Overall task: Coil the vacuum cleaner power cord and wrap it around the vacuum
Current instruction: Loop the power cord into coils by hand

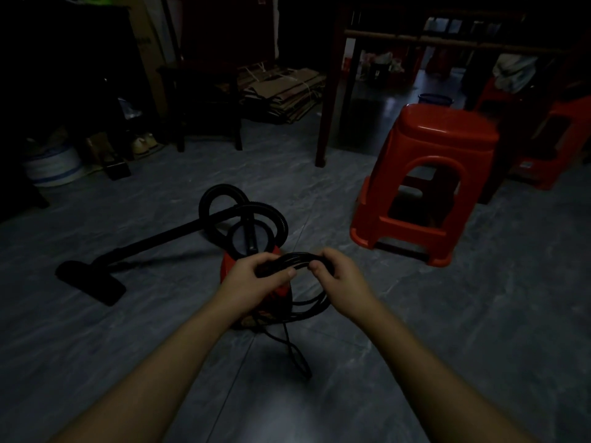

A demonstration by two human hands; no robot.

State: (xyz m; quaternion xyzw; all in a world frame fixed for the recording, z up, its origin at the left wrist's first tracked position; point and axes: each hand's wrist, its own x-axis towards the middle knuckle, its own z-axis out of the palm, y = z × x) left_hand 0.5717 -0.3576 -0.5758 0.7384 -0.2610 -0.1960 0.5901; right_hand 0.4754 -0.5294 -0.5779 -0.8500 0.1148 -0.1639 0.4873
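Both forearms reached forward over the grey floor (447, 314). Left hand (256, 279) and right hand (340, 276) were each closed on the top of the black power cord (287, 263), its coiled loops hanging just above the red vacuum (256, 270) below them.

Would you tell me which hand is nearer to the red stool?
Right. The right hand grips the cord on the red stool's side; the left hand is farther.
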